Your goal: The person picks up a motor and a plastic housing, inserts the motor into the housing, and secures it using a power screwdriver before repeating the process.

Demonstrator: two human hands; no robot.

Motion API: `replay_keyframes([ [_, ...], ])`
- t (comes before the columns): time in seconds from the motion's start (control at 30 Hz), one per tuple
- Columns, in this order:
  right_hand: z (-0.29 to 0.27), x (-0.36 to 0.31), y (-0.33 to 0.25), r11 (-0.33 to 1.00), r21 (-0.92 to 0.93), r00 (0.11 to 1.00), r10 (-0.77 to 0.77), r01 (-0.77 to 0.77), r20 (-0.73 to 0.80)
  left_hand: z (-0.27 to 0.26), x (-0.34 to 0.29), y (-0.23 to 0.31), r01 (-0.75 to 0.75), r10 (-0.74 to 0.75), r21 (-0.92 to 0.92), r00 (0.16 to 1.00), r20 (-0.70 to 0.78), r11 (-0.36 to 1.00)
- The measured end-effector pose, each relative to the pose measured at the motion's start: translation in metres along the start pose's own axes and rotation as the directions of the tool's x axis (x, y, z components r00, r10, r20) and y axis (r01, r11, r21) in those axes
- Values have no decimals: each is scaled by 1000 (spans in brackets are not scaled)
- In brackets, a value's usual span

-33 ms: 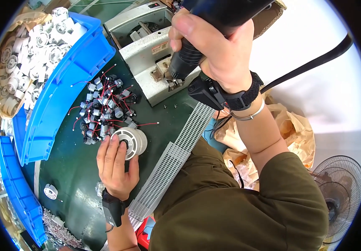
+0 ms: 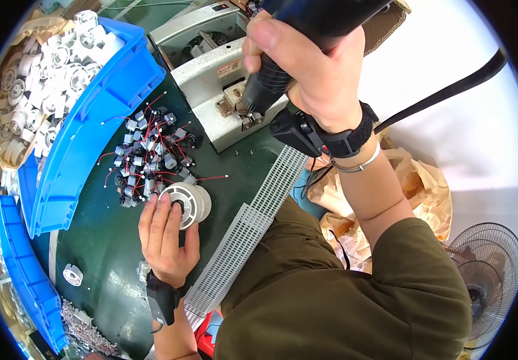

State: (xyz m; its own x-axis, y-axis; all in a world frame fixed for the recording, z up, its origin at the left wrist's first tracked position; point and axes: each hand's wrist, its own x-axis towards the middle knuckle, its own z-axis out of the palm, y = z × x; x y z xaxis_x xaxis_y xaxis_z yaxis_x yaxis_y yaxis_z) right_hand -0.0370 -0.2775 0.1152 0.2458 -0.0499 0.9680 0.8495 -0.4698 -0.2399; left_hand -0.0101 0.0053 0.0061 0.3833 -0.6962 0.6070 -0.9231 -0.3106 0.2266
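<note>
My right hand [image 2: 328,78] is wrapped around a black electric screwdriver [image 2: 269,84], tilted with its nose down at the pick-up slot of a grey-white screw feeder [image 2: 229,69]. The bit's tip is too small to make out. Lower left, my left hand [image 2: 169,243] grips a round white spoked plastic housing [image 2: 202,201] on the green table [image 2: 106,240]. Its fingers lie over the near left side of the rim, with the thumb below. Beyond that hand lies a pile of small motors [image 2: 151,147] with red and black wires.
A blue bin [image 2: 85,132] full of white plastic parts stands on the left, with another blue bin [image 2: 28,270] nearer. One white part [image 2: 73,275] lies alone. A perforated white strip [image 2: 244,231] runs along the table's edge. Two small screws [image 2: 244,152] lie beside the feeder.
</note>
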Motion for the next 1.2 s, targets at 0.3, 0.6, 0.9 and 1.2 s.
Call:
replay_keyframes([
  [0.3,2,-1,-18,767,128,746,641,-629,-181,1,0,0,-4,4,-8,1000,2,1000],
  [0.6,0,-20,-22,730,386,802,595,-563,45,-1,7,5,112,-117,-66,989,-89,992],
  [0.9,66,25,7,662,747,972,-127,-66,199,0,5,0,85,-99,-148,991,-87,985],
  [1.2,84,-2,-25,543,577,786,507,-610,354,2,7,0,85,-110,-168,983,-146,982],
])
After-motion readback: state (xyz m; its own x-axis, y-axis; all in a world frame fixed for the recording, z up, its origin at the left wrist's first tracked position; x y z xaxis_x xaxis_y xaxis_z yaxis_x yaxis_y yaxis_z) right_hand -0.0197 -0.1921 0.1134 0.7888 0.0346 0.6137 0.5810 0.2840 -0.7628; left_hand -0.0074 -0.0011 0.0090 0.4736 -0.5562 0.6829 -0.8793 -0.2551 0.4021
